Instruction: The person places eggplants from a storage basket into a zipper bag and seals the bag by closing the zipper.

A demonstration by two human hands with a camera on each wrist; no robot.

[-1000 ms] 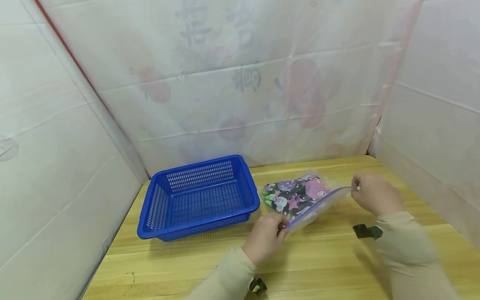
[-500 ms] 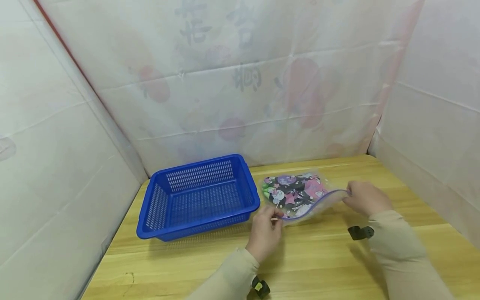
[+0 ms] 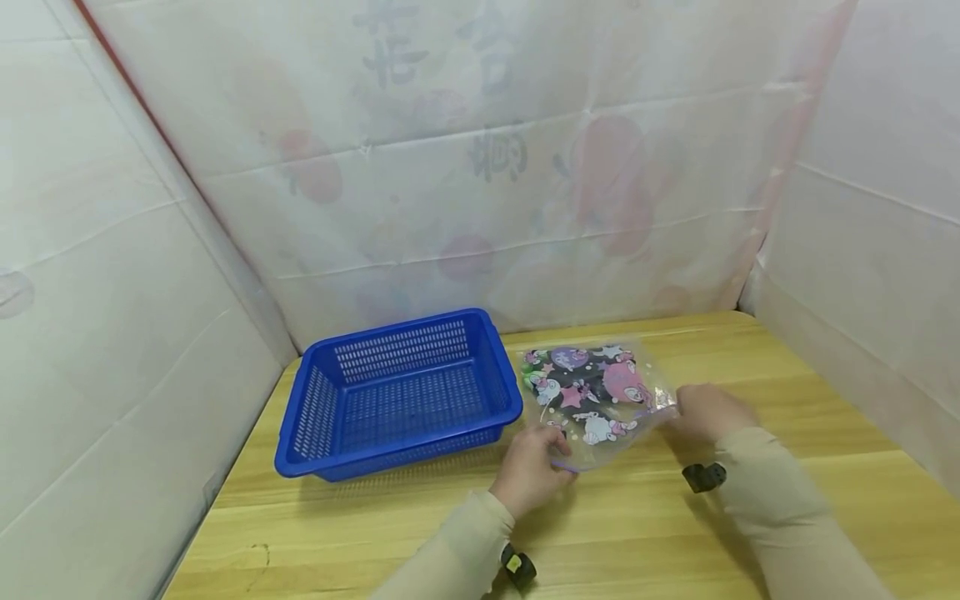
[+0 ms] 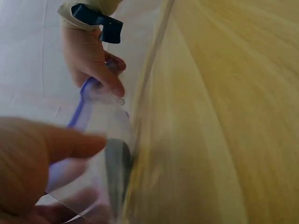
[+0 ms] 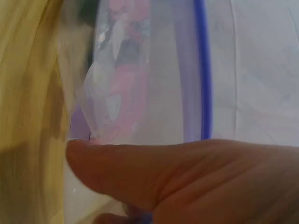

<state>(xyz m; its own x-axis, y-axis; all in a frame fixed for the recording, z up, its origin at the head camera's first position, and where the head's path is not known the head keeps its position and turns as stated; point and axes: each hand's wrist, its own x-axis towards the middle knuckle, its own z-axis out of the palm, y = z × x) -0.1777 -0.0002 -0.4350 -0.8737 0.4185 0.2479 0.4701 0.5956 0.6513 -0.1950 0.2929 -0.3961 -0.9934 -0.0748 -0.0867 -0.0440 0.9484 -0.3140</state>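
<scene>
A clear zip-lock bag [image 3: 592, 400] printed with pink, purple and white cartoon figures lies right of the basket, with something dark and green inside it. Its purple zip edge [image 4: 80, 108] runs between the two hands. My left hand [image 3: 531, 471] grips the near left corner of the bag, thumb on top and fingers beneath in the left wrist view. The far end of that edge is held by my right hand [image 3: 711, 412], whose thumb [image 5: 131, 168] lies across the plastic in the right wrist view. The right fingertips are mostly hidden in the head view.
A blue perforated plastic basket [image 3: 397, 408] stands left of the bag on the wooden table [image 3: 630, 533], its right rim close to the left hand. White printed sheets [image 3: 420, 208] hang behind and at both sides. Each sleeve carries a dark wrist mount [image 3: 517, 568].
The raised, taut zip edge has sagged and dropped toward the table, so more of the printed face shows. My right hand has moved left and lower; the left has shifted slightly and stays on its corner.
</scene>
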